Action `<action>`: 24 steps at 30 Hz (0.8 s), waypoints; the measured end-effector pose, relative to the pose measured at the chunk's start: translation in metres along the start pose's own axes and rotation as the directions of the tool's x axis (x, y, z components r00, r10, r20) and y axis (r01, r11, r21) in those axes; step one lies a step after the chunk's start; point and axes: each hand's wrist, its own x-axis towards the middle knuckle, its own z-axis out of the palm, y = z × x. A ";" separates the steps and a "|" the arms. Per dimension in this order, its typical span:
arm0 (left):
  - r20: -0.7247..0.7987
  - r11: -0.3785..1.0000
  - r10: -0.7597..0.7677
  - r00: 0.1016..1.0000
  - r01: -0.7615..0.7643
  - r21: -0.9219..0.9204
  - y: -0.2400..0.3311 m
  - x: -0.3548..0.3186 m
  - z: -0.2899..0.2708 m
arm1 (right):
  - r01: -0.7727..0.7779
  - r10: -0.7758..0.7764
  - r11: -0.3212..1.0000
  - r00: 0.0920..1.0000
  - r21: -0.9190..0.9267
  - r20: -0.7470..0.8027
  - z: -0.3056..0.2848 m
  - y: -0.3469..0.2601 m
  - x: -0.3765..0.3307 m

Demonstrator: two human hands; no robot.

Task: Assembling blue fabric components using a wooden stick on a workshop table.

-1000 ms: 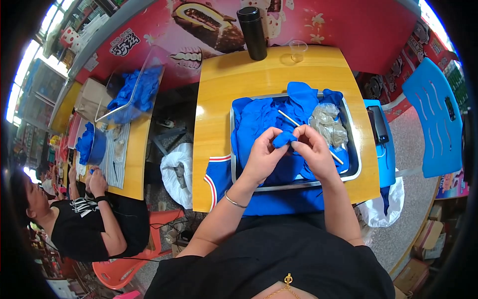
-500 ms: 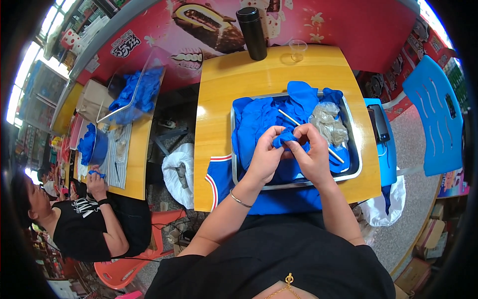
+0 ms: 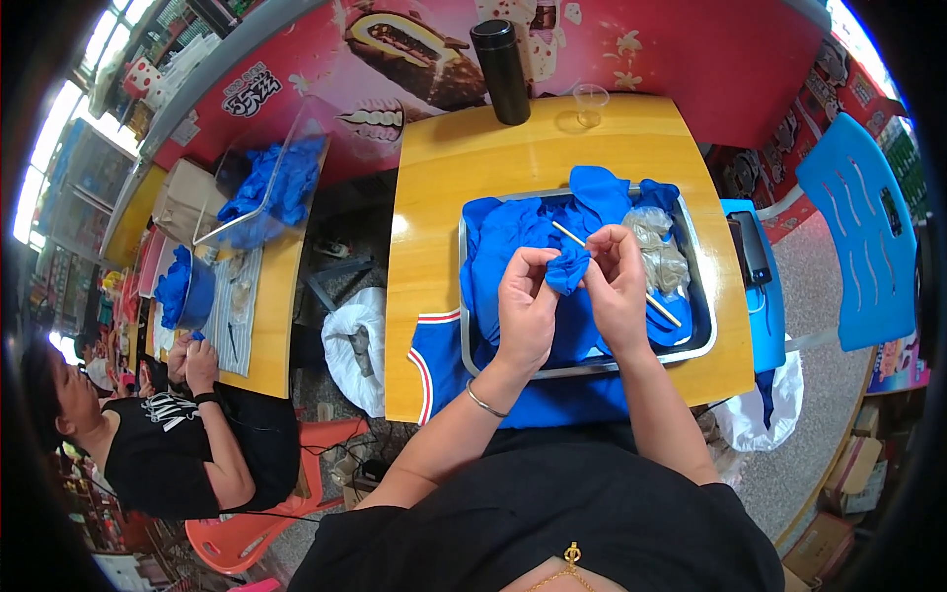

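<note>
Right hand (image 3: 619, 296) lifts slightly, blue piece (image 3: 567, 271) fans wider

Left hand (image 3: 530, 311) pinches its left side, right fingers close on its right edge, above the metal tray (image 3: 705, 286). Fingertip working seems the step in hand; next likely calls for steady thumbs. Beyond: pale stick (image 3: 663, 310), blue fabric (image 3: 493, 237), black bottle (image 3: 502, 79).

A: Support?
B: Table (image 3: 429, 237), yellow, wood-grained; top slightly glossy.
A: Directly on it, far side?
B: Black lidded bottle (image 3: 501, 74), upright; clear cup (image 3: 590, 107) to its right, standing apart from it.
A: Near side?
B: Silver metal tray (image 3: 704, 286), rounded corners, right of centre; blue garment (image 3: 444, 357) with red-and-white trim, spread by the tray's near-left corner; whether it runs beneath the tray, cannot tell.
</note>
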 end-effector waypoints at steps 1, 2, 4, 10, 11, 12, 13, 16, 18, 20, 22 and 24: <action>0.001 1.000 0.001 1.000 -0.001 0.000 0.001 0.001 -0.001 | 0.001 -0.001 1.000 1.000 0.000 0.000 0.000 0.000 0.001; 0.008 0.996 -0.047 0.999 0.048 -0.075 0.002 0.002 -0.003 | 0.007 -0.007 1.000 1.000 -0.014 0.013 0.001 0.000 0.002; 0.020 0.984 -0.095 0.995 0.097 -0.149 0.005 0.004 -0.007 | 0.014 -0.013 1.000 1.000 -0.028 0.024 0.001 -0.001 0.003; 0.119 0.962 -0.193 0.974 0.212 -0.171 0.008 0.010 -0.019 | 0.091 -0.073 0.970 0.993 -0.225 0.089 -0.004 0.002 0.002; 0.116 0.969 -0.228 0.967 0.237 -0.071 0.008 0.012 -0.020 | 0.196 -0.166 0.919 0.980 -0.342 0.113 -0.004 0.001 0.001; 0.109 0.965 -0.262 0.959 0.261 0.030 0.008 0.012 -0.020 | 0.295 -0.255 0.843 0.956 -0.450 0.149 -0.004 0.000 0.001; 0.106 0.964 -0.264 0.959 0.263 0.030 0.007 0.009 -0.019 | 0.292 -0.252 0.844 0.956 -0.450 0.149 -0.006 -0.001 0.003; 0.110 0.974 -0.222 0.969 0.226 -0.027 0.010 0.001 -0.012 | 0.064 -0.055 0.975 0.997 -0.214 0.046 -0.013 -0.009 0.015; 0.071 0.979 -0.199 0.977 0.201 -0.024 0.013 0.004 -0.015 | 0.022 0.002 0.979 0.993 -0.200 0.117 -0.012 -0.015 0.013; 0.050 0.979 -0.199 0.979 0.201 -0.032 0.017 0.006 -0.019 | -0.069 0.110 0.984 0.960 -0.164 0.256 -0.013 -0.018 0.008; 0.076 0.980 -0.194 0.978 0.197 -0.030 0.018 0.007 -0.018 | -0.139 0.167 0.984 0.940 -0.114 0.297 -0.017 -0.017 0.006; 0.101 0.981 -0.192 0.976 0.195 -0.021 0.019 0.006 -0.020 | -0.202 0.200 0.979 0.917 -0.030 0.346 -0.016 -0.019 0.004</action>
